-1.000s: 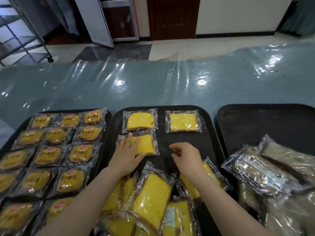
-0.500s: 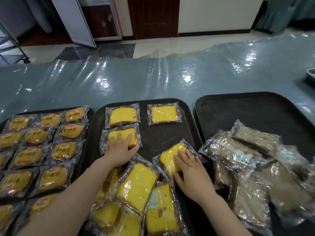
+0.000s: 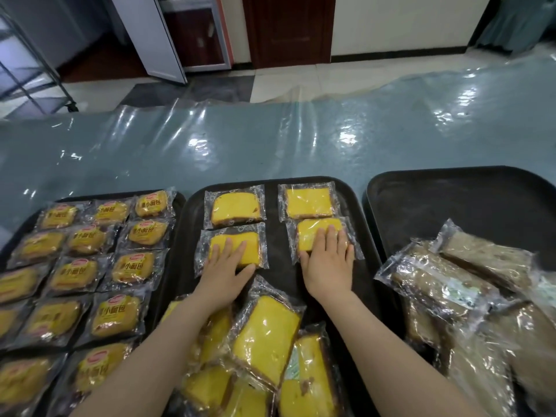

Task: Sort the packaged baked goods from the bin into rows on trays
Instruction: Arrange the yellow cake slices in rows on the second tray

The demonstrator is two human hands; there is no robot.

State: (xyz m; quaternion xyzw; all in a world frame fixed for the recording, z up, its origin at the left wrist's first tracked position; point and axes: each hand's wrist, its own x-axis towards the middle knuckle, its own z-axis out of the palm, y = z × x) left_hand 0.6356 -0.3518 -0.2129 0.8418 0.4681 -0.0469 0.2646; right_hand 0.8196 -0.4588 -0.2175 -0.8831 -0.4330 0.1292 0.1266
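Under the right hand [image 3: 329,264], a yellow cake pack [image 3: 322,236] is pressed flat on the middle tray [image 3: 346,188]. The fingers are spread open on top of it, so nothing is gripped. Half a second ago this pack was lower down, by the messy pile [image 3: 258,350]; now it is set just below the back right pack [image 3: 308,203], touching its edge. The left hand [image 3: 225,273] is also laid flat and open, on the pack [image 3: 233,246] below the back left pack [image 3: 234,207], where it was resting before. So a second row of two is now made on this tray. Many yellow packs are left in the pile at the near end. The left tray [image 3: 180,197] is filled with small bread packs [image 3: 132,267]. Brown packs [image 3: 451,284] are heaped on the right tray [image 3: 451,182], not yet put in rows.
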